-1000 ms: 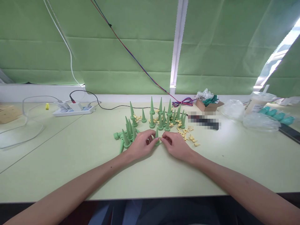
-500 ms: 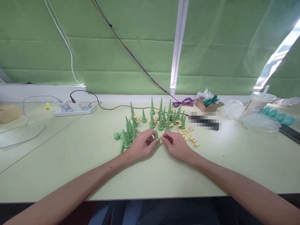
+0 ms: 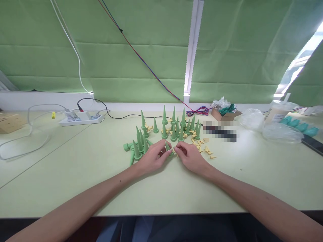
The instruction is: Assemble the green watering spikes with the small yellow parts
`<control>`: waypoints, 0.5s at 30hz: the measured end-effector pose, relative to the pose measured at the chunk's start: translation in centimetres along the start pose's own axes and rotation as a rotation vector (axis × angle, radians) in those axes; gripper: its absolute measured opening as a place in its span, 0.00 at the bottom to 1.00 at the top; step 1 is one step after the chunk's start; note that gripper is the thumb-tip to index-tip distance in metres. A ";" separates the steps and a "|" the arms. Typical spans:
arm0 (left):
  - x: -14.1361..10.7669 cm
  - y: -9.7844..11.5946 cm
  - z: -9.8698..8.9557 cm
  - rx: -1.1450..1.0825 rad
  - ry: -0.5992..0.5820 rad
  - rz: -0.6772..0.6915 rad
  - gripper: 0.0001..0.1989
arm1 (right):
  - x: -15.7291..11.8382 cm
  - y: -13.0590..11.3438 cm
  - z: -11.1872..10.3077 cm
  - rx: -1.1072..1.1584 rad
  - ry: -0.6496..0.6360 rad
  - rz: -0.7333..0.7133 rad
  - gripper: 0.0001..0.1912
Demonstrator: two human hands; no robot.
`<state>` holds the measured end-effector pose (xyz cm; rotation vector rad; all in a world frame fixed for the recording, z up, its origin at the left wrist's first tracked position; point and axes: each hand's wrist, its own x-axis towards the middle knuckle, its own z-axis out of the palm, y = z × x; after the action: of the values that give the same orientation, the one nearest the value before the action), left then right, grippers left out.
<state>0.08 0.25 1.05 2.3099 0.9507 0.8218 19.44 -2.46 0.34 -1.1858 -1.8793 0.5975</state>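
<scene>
Cone tips over between two busy hands!

At the far left, a power strip sat on the table, its cables looping away. Then came a bunch of green cones, some upright, some lying flat, just beside the left hand. And there was the change: the held cone, upright a moment earlier, now leaned with its tip to the left! That seemed to turn its lower side towards the other hand, which looked handy for close fingertip work. The left hand was clamped on that cone, near the table's front. Beyond the hands stood more green cones, with yellow bits scattered among them. Close by, the right hand had its fingertips pinched together, seemingly on a small yellow piece, and loose yellow pieces lay just to its right.

Now the tricky parts! Fingers covered much of the held cone, so whether the small piece had gone in could not be told. Further right, a dark object was blurred into blocks, and a phone was cut off by the edge.
</scene>
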 end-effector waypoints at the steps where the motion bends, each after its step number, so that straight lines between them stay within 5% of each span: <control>1: 0.0 0.0 0.0 0.004 -0.004 0.000 0.10 | 0.0 0.0 0.0 -0.001 0.000 -0.003 0.11; 15: -0.1 0.2 -0.1 0.027 -0.037 -0.017 0.13 | -0.1 -0.1 0.0 -0.005 -0.004 -0.013 0.11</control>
<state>-0.03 0.06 1.21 2.3289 0.9693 0.7611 19.41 -2.62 0.35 -1.1756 -1.8910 0.5888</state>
